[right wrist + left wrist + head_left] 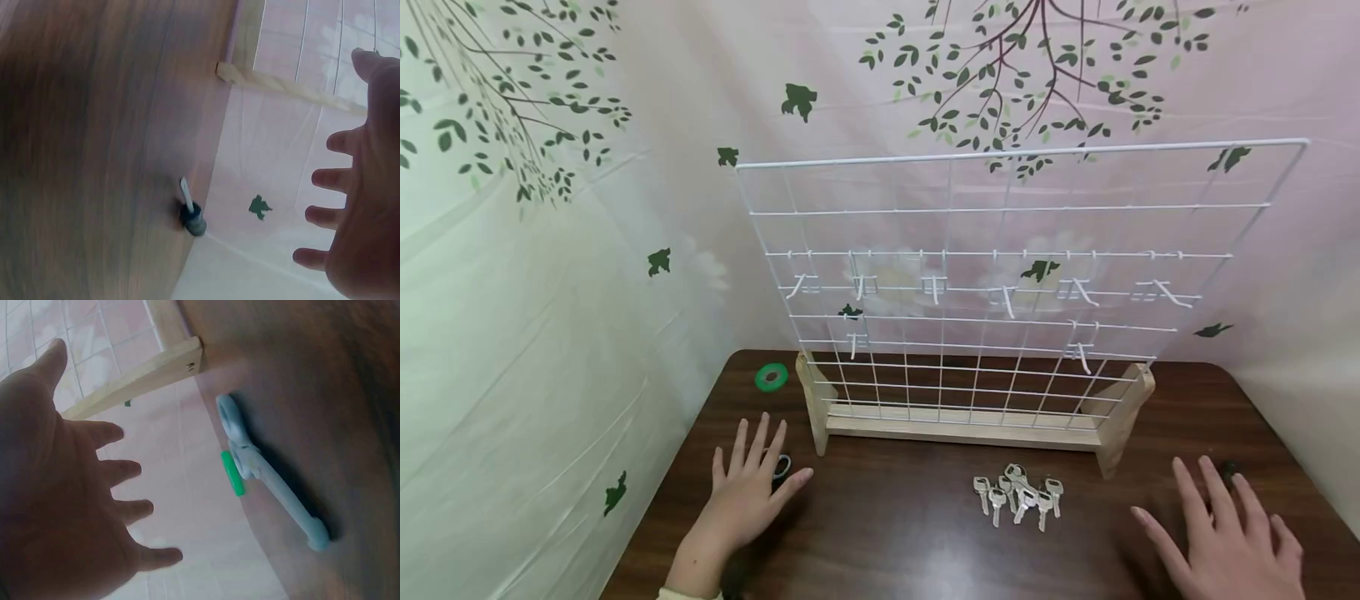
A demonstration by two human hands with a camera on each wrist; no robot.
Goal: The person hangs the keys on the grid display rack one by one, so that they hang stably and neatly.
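Observation:
My left hand (741,500) is spread with straight fingers above the left of the table, holding nothing. Beneath it is a pale blue tool with loop handles (275,487), like scissors, mostly hidden by the hand in the head view. On the right my right hand (1232,537) is spread too, its palm over the table and nothing held. A short screwdriver (192,215) with a dark handle lies near it, largely covered in the head view. Several silver keys (1026,500) lie in a loose group between the hands, nearer the right one.
A white wire grid rack (1022,154) stands at the back on a wooden base (962,429). Several white hooks (935,287) hang on it. A green tape roll (761,380) lies left of the base on the brown table (880,533). Leaf-printed cloth surrounds the table.

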